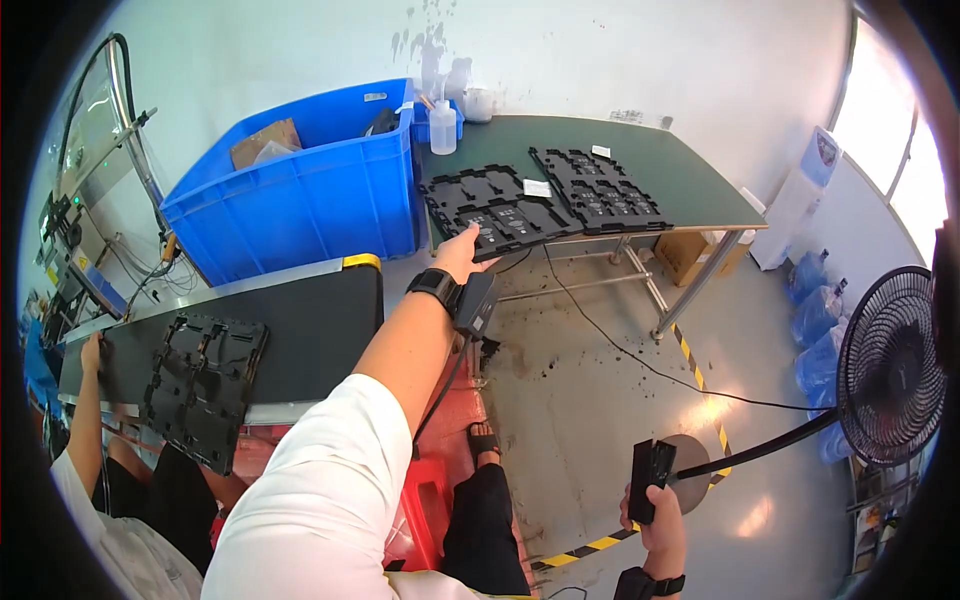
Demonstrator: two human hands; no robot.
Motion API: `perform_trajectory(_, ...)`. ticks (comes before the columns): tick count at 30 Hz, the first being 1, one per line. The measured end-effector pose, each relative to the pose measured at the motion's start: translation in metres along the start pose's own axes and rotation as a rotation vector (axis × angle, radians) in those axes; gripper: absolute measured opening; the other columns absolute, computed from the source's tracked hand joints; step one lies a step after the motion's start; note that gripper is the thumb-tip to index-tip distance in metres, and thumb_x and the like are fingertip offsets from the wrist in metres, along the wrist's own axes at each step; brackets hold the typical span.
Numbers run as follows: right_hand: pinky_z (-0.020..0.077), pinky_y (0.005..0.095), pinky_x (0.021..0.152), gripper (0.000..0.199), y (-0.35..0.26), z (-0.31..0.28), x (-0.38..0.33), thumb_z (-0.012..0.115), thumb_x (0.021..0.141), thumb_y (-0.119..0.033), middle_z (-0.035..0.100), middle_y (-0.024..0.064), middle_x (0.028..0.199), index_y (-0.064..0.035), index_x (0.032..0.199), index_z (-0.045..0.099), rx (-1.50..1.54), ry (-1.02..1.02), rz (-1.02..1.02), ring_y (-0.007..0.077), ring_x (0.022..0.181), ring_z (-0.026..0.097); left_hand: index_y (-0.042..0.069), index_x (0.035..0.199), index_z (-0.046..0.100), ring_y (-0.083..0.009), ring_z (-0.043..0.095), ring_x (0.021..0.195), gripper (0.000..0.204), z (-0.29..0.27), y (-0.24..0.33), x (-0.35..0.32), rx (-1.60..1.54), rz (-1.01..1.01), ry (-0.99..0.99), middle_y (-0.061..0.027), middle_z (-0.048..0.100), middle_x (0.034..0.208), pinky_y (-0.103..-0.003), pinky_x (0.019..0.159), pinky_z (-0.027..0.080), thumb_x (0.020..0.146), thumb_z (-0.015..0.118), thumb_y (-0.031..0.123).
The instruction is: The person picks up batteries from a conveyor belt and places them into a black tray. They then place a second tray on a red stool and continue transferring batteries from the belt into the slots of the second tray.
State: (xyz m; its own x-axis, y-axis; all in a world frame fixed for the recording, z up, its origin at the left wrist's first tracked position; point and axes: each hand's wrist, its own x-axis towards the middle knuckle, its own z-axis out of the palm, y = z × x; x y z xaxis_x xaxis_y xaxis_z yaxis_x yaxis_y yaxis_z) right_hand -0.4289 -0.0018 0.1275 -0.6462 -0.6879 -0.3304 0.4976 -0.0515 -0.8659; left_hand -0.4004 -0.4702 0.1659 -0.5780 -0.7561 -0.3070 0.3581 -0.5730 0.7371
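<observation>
While we look down through the head camera, our left hand (pixel 462 252) reaches forward to the near edge of the green desk (pixel 690 175), with the fingers resting on a black moulded tray (pixel 497 211). We cannot tell whether the fingers close around the tray edge or only touch it. A second black tray (pixel 598 190) lies just beside the first, further to the right on the same desk, and a small white label (pixel 537 188) sits between them. Our left wrist carries a black strap with a dark box-shaped device (pixel 474 302), from which a cable hangs.

Our right hand (pixel 660 530) is low at the right, well apart from the desk, with its grip closed around a small black part (pixel 649 480) held upright above the floor.

A blue bin (pixel 300 200) stands left of the desk. A black conveyor belt (pixel 310 325) carries a further black tray (pixel 205 385), and another person's hand (pixel 92 352) rests at its far left end. A black fan (pixel 890 365) stands at the right.
</observation>
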Motion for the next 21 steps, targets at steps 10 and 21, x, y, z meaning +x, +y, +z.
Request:
perform_trajectory(10, 0.0391, 0.0292, 0.045, 0.036, 0.015, 0.031, 0.01, 0.054, 0.08, -0.029, 0.051, 0.0097, 0.077, 0.002, 0.097, 0.048, -0.06, -0.214, 0.001, 0.0173, 0.06, 0.051, 0.0, 0.134, 0.031, -0.0298, 0.034, 0.125, 0.077, 0.024, 0.019, -0.239, 0.769, -0.392, -0.364, -0.0194, 0.03, 0.138, -0.047, 0.094, 0.039, 0.083, 0.057, 0.052)
perform_trajectory(21, 0.0394, 0.029, 0.042, 0.04, -0.043, 0.135, 0.033, 0.054, 0.082, -0.04, 0.054, 0.009, 0.06, -0.0002, 0.078, 0.054, -0.463, -0.396, -0.142, 0.0175, 0.047, 0.051, -0.008, 0.118, 0.044, -0.0434, 0.049, 0.11, 0.076, -0.164, 0.047, -0.416, -0.11, -0.629, 0.189, -0.0292, 0.052, 0.109, -0.055, 0.091, 0.042, 0.083, 0.048, 0.059)
